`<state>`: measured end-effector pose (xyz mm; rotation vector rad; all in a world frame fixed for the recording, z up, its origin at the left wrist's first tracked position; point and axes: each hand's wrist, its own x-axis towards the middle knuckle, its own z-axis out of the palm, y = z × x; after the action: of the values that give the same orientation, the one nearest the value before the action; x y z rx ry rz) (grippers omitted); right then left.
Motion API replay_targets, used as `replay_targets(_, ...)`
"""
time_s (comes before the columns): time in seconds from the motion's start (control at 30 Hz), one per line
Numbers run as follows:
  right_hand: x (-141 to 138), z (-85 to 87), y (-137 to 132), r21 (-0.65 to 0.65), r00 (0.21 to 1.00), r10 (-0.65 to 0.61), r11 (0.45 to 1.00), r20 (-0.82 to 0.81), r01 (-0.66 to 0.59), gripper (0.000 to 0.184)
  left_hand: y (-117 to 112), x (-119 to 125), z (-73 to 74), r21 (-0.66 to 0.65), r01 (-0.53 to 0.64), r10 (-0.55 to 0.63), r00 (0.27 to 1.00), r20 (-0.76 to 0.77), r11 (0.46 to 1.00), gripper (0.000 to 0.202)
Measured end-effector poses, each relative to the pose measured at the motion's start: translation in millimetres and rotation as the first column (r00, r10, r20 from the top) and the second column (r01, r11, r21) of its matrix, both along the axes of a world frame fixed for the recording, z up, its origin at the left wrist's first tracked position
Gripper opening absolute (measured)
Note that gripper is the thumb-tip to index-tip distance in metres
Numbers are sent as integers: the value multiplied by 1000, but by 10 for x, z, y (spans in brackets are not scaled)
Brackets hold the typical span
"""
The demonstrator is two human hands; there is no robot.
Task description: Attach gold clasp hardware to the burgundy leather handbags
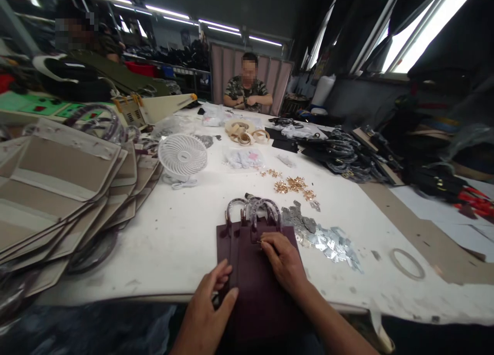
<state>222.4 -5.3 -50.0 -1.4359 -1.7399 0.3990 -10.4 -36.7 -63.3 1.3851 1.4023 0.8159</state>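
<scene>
White worktable (162, 231) under strip lights, busy on every side. Right hand (283, 257): thumb and index fingertip pressed together, a small gold piece (260, 241) apparently pinched at the upper face of the dark maroon bag (250, 293); exact seating can't be told, blocked by the knuckles. Left hand (211, 303): fingers loosely curled, thumb spread off them, laid along the bag's left edge, nothing gripped. Bag is set at the near table edge, its lower part hanging past the edge toward the lap, plastic-wrapped handles (280, 216) standing up on the far side. Risks, as judged: gold piece dropped or put in crooked, since only a narrow fingertip grip is had; bag slid or tipped, since the overhang is steadied only lightly by the left hand; face scratched if the bag is dragged right, since grey plates (297, 216) and silver plates (332, 244) are strewn just beside it. Beyond: gold hardware pile (296, 184), tape rolls (245, 126), white fan (182, 155). Left side blocked by stacked panels (57, 164), far right by a black pile (343, 149). Co-worker (250, 95) seated at the far end, well apart.
</scene>
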Motion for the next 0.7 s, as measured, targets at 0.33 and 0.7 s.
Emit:
replay_targets(0.33,-441,75,55,27,821,384,900,423,-435,16,-280,141,175,128,110,-99,992,-83,986,36)
replay_targets(0.7,178,1488,-465,219,799,259,875,543,-432,10,-560,-220,250,113,364,-375,923,90,924,67)
